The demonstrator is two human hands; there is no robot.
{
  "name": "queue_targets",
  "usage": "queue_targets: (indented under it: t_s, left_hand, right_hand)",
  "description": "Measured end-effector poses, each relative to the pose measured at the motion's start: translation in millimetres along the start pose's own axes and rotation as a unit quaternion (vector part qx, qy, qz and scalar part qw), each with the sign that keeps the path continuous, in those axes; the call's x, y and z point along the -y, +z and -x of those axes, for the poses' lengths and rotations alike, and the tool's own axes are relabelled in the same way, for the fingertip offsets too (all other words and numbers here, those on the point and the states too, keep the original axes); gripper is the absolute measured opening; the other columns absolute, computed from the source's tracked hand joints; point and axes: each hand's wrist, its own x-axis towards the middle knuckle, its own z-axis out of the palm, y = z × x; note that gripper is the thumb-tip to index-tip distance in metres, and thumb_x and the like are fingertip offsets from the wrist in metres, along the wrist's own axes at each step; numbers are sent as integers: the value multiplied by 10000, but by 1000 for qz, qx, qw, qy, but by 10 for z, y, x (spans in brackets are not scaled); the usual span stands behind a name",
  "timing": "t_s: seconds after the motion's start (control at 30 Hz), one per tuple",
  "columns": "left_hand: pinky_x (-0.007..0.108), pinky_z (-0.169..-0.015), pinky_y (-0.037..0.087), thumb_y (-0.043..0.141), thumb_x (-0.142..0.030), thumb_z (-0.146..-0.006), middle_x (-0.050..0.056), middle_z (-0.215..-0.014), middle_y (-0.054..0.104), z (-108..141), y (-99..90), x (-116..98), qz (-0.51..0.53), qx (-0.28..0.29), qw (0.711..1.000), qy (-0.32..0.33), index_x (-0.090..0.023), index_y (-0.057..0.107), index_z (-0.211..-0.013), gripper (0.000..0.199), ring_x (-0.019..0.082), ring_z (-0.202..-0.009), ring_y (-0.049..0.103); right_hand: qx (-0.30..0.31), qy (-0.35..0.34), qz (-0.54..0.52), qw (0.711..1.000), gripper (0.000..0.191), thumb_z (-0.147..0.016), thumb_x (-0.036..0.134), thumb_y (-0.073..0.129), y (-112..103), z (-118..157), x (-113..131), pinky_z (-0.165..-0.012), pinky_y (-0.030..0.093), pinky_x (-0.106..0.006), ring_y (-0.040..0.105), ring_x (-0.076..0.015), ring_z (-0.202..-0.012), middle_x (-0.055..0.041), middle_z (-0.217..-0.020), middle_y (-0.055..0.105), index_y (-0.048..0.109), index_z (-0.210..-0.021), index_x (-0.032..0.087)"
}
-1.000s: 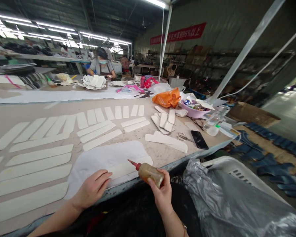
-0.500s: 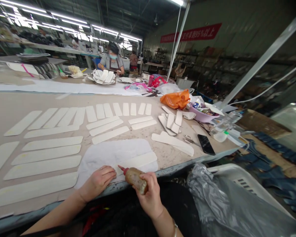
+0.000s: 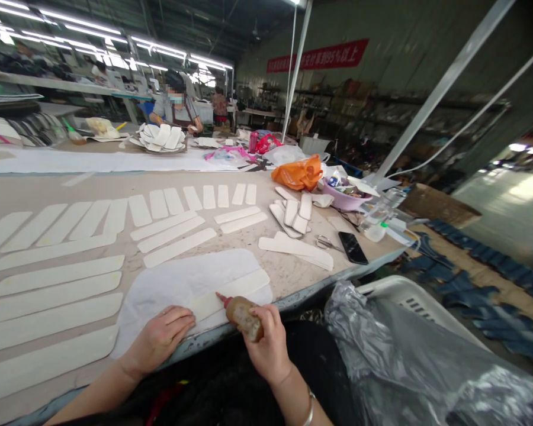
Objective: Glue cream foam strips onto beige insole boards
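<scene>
My right hand is wrapped round a squeeze bottle of brownish glue-like liquid. Its red nozzle points up and left, with the tip over a long off-white strip. That strip lies on a white rounded sheet at the table's near edge. My left hand rests flat on the strip's left end, fingers together and stretched out, covering that end. Left of the sheet, several similar long strips lie in rows. Shorter pale strips stand side by side farther back.
To the right on the table are stacked pieces, scissors, a phone, an orange bag and a purple basin. Grey plastic covers a white basket beside me. A masked co-worker sits across.
The camera view has turned right, so the table's things sit farther left. The bottle's nozzle has moved right along the strip, away from my left hand, which stays on the strip.
</scene>
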Motion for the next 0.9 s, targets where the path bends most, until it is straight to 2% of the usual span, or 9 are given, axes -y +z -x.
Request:
queue_targets:
  t_s: [0.2, 0.33, 0.53, 0.67, 0.77, 0.9]
  left_hand:
    - [266, -772, 538, 510, -178, -856, 61, -929, 673, 41, 64, 100, -1, -23, 999, 27, -218, 677, -945, 194, 153, -858, 619]
    - [263, -759, 547, 514, -227, -850, 46, -935, 673, 86, 124, 170, -13, -37, 999, 25, -245, 683, -934, 190, 161, -844, 634]
    - [278, -728, 564, 514, -229, -848, 46, -900, 688, 108, 152, 235, -39, -51, 996, 58, -259, 679, -965, 205, 170, -823, 637]
    - [274, -739, 547, 523, -210, -852, 44, -889, 686, 57, 89, 141, -41, -44, 997, 48, -233, 668, -959, 181, 160, -826, 623]
    - [270, -763, 525, 529, -181, -851, 49, -899, 674, 15, 27, 37, -22, -24, 999, 17, -203, 658, -947, 162, 148, -840, 608]
    - [284, -773, 505, 522, -150, -850, 52, -872, 665, -14, -21, -37, -9, -4, 1000, 8, -182, 652, -927, 155, 144, -830, 590]
  right_hand:
    - [-97, 27, 76, 992, 317, -748, 156, 624, -247, -53, -195, -730, 520, -325, 577, -192, -838, -58, -933, 520, 530, -1044, 221]
    - [-143, 41, 125, 981, 288, -767, 208, 628, -330, -107, -300, -715, 519, -328, 578, -198, -838, -58, -924, 527, 533, -1038, 216]
    - [-167, 54, 161, 971, 261, -803, 251, 618, -339, -141, -382, -731, 510, -351, 565, -216, -868, -67, -937, 511, 534, -1047, 213]
    - [-187, 31, 141, 972, 281, -801, 219, 621, -338, -127, -332, -779, 496, -373, 549, -220, -901, -75, -965, 505, 522, -1064, 209]
    - [-155, -6, 65, 986, 297, -793, 203, 625, -288, -90, -224, -799, 491, -386, 540, -217, -910, -72, -970, 509, 503, -1063, 216]
    - [-37, -23, -34, 998, 340, -777, 187, 630, -121, -20, -29, -770, 507, -371, 548, -206, -891, -59, -967, 509, 488, -1081, 246]
